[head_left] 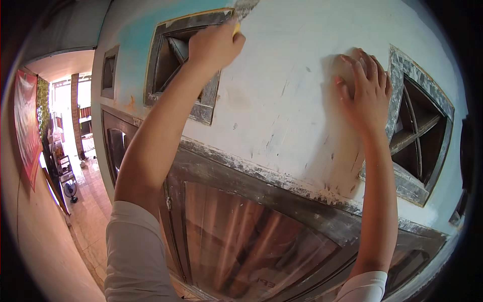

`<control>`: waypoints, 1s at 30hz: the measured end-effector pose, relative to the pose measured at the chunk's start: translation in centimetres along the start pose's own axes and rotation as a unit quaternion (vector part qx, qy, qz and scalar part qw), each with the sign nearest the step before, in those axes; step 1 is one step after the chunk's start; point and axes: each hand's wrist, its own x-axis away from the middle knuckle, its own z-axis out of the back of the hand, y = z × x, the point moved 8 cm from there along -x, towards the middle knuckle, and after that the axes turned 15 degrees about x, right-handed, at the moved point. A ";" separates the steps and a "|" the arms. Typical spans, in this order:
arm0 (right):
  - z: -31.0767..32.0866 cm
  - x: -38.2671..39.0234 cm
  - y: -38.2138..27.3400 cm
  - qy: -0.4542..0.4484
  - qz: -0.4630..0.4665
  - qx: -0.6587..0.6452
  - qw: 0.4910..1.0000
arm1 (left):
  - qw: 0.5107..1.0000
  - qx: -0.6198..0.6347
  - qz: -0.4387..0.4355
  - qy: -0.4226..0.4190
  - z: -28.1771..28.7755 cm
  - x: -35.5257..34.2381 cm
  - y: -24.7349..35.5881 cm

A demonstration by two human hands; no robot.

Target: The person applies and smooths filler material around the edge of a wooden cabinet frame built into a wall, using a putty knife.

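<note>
High on the wall, my left hand is closed around a scraper, blurred by motion. A bit of yellow handle shows by the thumb, and the grey, smeared blade points up and right, cut by the picture's upper edge. The wall is whitish, with teal paint at the upper left and dark scuffs. My right hand rests with spread fingers on the wall and holds nothing. It is just left of a weathered wooden vent frame with crossed bars.
Behind my left forearm is another wooden vent frame, with a smaller one further left. Below runs a dark, paint-flecked wooden beam above glazed panels. At far left, a passage holds a fan and a red hanging sheet.
</note>
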 end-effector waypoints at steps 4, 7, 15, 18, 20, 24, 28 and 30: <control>-0.1 0.1 -0.2 -0.014 0.007 0.009 1.000 | 0.999 -0.025 0.023 -0.038 0.2 -3.7 -0.6; -0.2 0.3 -0.2 -0.011 0.014 -0.001 1.000 | 0.998 -0.006 0.033 -0.052 1.0 -5.6 0.0; 0.5 0.0 -0.7 -0.026 0.026 -0.002 0.999 | 0.998 0.016 0.027 -0.056 0.9 -10.5 -0.8; 0.5 0.0 -0.8 -0.041 0.031 -0.014 0.999 | 0.993 0.022 0.085 -0.073 0.7 -11.5 -0.8; 0.5 0.1 -0.6 -0.041 0.030 -0.018 0.999 | 0.998 0.018 0.055 -0.040 1.1 -11.6 -0.2; 0.3 0.4 -0.4 -0.045 0.025 -0.014 0.999 | 0.998 0.025 0.040 -0.036 0.9 -10.7 2.0; 0.5 0.2 -0.5 -0.040 0.023 -0.019 0.999 | 0.997 0.046 0.054 -0.043 1.4 -12.7 2.4; 0.8 0.2 -0.5 -0.041 0.017 -0.027 0.999 | 1.000 0.006 0.017 -0.015 1.6 -13.6 2.7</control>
